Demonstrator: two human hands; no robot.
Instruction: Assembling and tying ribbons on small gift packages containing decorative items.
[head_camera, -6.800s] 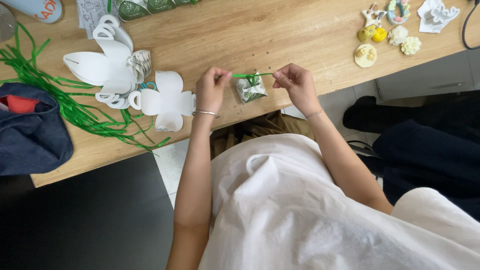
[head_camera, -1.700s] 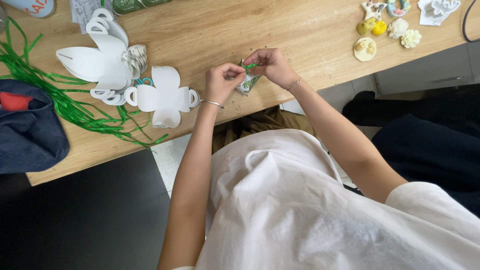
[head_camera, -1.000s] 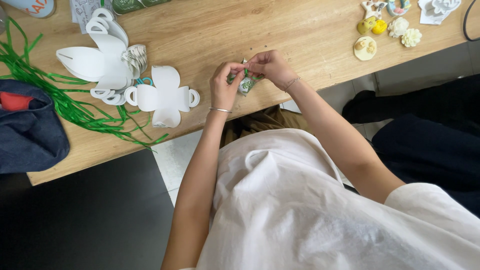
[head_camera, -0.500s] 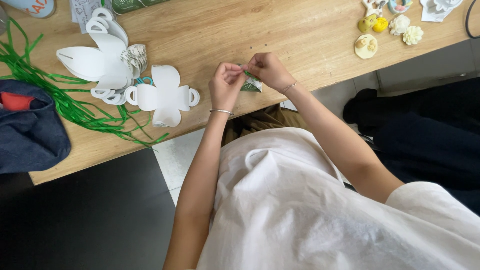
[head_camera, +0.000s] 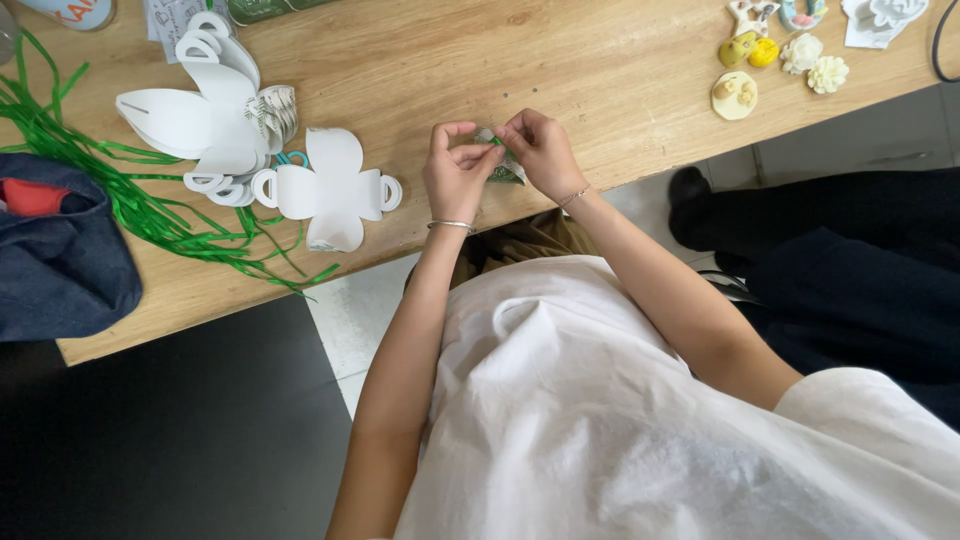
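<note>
Hands, two: left hand (head_camera: 455, 165), right hand (head_camera: 540, 150), one small packet (head_camera: 503, 165).

A loose white short-sleeved top is worn, arms left bare, with a thin bangle seen on each wrist, nothing fancy.

A single view is given, taken from a camera worn on the head and aimed steeply down. The near edge of the wooden desk (head_camera: 620, 70) is seen across the top, the white-clad lap below, the floor at either side, all at arm's length.
</note>
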